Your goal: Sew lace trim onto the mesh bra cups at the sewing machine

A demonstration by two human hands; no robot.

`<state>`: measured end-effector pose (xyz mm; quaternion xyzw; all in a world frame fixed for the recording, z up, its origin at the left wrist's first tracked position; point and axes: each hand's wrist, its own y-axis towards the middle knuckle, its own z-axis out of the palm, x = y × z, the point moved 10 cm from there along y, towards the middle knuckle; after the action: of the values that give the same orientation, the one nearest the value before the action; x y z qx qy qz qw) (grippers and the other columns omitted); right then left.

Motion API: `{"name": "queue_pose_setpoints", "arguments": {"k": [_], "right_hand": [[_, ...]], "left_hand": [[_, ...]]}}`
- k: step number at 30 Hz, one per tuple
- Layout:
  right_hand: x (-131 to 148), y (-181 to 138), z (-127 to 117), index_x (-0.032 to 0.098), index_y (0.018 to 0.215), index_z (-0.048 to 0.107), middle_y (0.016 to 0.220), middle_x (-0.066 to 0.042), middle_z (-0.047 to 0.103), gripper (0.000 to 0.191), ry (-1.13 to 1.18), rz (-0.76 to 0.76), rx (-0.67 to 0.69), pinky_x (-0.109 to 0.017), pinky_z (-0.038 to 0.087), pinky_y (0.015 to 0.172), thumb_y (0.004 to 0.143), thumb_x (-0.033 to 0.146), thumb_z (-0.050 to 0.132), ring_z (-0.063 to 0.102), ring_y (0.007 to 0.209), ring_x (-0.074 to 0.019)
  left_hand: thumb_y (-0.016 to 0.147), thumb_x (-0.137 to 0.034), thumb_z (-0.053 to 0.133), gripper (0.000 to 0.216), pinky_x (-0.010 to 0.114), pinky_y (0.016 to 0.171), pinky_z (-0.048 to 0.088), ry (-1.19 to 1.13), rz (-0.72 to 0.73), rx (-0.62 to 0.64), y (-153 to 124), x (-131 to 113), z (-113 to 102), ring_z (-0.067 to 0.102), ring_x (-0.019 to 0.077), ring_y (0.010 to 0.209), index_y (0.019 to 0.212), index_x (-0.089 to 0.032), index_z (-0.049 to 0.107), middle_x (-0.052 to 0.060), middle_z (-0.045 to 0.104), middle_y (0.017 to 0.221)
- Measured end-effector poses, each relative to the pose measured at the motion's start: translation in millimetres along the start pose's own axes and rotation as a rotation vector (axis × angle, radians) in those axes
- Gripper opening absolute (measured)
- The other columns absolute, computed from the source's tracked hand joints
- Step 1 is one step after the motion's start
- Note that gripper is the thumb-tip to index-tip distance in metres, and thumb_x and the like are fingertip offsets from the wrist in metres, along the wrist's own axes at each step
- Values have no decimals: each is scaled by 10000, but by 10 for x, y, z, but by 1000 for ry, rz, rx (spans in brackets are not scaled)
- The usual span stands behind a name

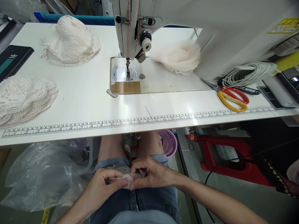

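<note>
Both hands rest in my lap, below the table's front edge. My left hand (105, 183) and my right hand (149, 172) pinch a small piece of white lace fabric (127, 178) between their fingertips, over my denim shorts. The fingers of both hands are closed on it. The white sewing machine (144, 18) stands on the table ahead, with its needle and presser foot (128, 67) over the metal plate.
Stacks of white lace pieces lie at the left (25, 98) and far left (70, 42). Sheer cream fabric (179, 56) sits behind the machine. Red-and-yellow scissors (230, 96) and coiled cord (249, 73) lie right. A clear plastic bag (42, 174) and a purple basket (169, 141) sit below.
</note>
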<state>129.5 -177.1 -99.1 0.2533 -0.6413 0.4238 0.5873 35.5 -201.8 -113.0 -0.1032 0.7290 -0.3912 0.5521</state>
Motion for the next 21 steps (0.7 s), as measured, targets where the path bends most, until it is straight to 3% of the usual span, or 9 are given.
{"name": "queue_pose_setpoints", "arguments": {"k": [8,21], "right_hand": [[61,11,-8,141,803,627,723,16,541,173,-59,-42,3,-179,344,545,790,312,649,496,636,-90],[110,1,3,140,826,605,734,18,520,160,-91,-82,23,-184,346,563,821,299,621,492,658,-91]], "left_hand": [[727,-426,654,286,234,597,447,-4,-10,-8,4,19,-17,628,201,669,802,-175,766,62,745,736],[723,-436,639,292,223,572,417,38,-7,-42,-1,27,-50,576,175,616,708,-165,745,54,708,672]]}}
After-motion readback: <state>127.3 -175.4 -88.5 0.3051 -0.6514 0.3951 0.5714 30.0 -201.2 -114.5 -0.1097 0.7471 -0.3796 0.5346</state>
